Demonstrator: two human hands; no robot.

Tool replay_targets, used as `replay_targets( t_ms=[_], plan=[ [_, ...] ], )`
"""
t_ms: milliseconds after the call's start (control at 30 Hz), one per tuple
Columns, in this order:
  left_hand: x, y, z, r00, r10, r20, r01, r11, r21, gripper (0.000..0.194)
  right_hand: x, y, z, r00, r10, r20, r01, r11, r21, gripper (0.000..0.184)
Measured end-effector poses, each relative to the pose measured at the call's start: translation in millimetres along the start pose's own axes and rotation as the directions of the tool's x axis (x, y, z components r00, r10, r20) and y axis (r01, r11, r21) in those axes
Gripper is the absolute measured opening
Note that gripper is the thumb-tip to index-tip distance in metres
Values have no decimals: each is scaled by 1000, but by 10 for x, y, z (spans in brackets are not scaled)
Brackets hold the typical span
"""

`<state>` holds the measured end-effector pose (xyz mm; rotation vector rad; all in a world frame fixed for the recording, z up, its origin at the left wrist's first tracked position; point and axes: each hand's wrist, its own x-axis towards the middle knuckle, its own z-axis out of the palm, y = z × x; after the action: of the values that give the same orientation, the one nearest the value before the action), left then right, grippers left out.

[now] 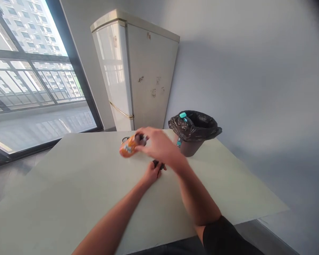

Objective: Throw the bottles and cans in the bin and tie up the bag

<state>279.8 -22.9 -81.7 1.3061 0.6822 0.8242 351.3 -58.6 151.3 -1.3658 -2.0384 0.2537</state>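
Note:
My right hand (161, 145) is closed on an orange drink can (128, 146), which is tilted above the table with its top end toward my palm. Motion smears this hand and arm a little. Below and nearer to me, my left hand (152, 172) rests low at the tabletop, its fingers wrapped round a small black object (157, 163) whose kind I cannot make out. Just behind the orange can, the rim of another can (125, 139) shows; the rest of it is hidden.
A dark bin (192, 148) lined with a black plastic bag (202, 132) stands on the pale table (95, 198) ahead to the right. A bottle with a teal cap (183, 115) is beside it, partly covered by the bag. Behind the table stands a worn white fridge (151, 60).

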Motion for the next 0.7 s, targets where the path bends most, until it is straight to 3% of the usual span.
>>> replay_targets(
  t_ms=[33, 100, 200, 267, 300, 367, 533, 600, 700],
  plan=[
    [-15, 10, -1, 1000, 3, 3, -3, 1000, 4, 68, -82, 37, -200, 990, -2, -142, 3, 1000, 5, 36],
    [-38, 42, 2, 1000, 9, 22, -9, 1000, 14, 74, -261, 144, -593, 889, 29, -457, -59, 997, -51, 48],
    [-55, 88, 6, 999, 5, 37, -7, 999, 35, 76, -473, 407, -1045, 628, 56, -776, -233, 965, -118, 62],
    [-57, 90, 2, 999, 6, 32, -7, 999, 39, 74, -530, 652, -1208, 477, 41, -878, -337, 931, -139, 66],
    [-55, 81, -1, 1000, 5, 30, -6, 999, 40, 73, -533, 790, -1251, 430, 41, -902, -381, 914, -141, 66],
    [-47, 50, -13, 1000, 1, 28, -2, 999, 39, 71, -503, 1072, -1278, 397, 65, -916, -452, 882, -134, 62],
    [-27, -5, -32, 999, 0, 38, -2, 999, 53, 68, -390, 1547, -1222, 467, 151, -871, -530, 836, -139, 54],
    [-29, 9, -24, 999, -2, 32, 0, 999, 48, 69, -343, 1517, -1187, 477, 130, -869, -516, 842, -157, 49],
    [-41, 46, -5, 1000, -13, 26, 12, 1000, 26, 70, -220, 1215, -1070, 454, 62, -889, -454, 874, -171, 30]
  ],
)
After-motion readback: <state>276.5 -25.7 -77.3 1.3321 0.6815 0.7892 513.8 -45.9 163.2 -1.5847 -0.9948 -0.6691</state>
